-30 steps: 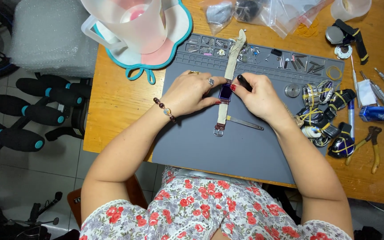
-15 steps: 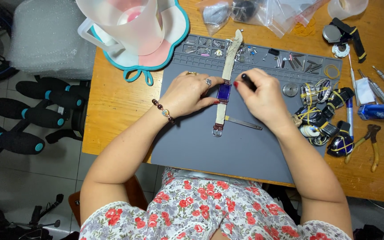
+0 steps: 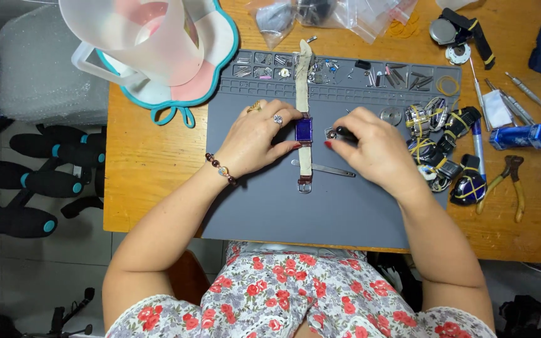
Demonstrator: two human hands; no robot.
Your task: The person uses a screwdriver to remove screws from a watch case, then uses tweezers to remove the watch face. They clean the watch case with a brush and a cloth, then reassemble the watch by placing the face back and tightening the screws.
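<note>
Head view, as I log it from my station:

- Wristwatch (image 3: 303,130): blue rectangular face, pale strap, lying lengthwise on the grey work mat (image 3: 270,206), strap running up towards the mat's parts compartments.
- Left hand (image 3: 261,134): rests on the mat just left of the watch; fingers pressed against the case's left edge, steadying it.
- Right hand (image 3: 370,147): just right of the watch; fingers pinching a small black-handled tool (image 3: 344,132), its tip near the case but apart from it.
- Metal tweezers (image 3: 324,168): flat on the mat, below the case, beside the strap.
- Desk (image 3: 148,169): wooden, carries the mat.
- Pile of watches (image 3: 443,147): right mat edge.
- Pliers (image 3: 511,181): on the desk, further right.
- Magnifier lamp (image 3: 151,37): upper left.
</note>
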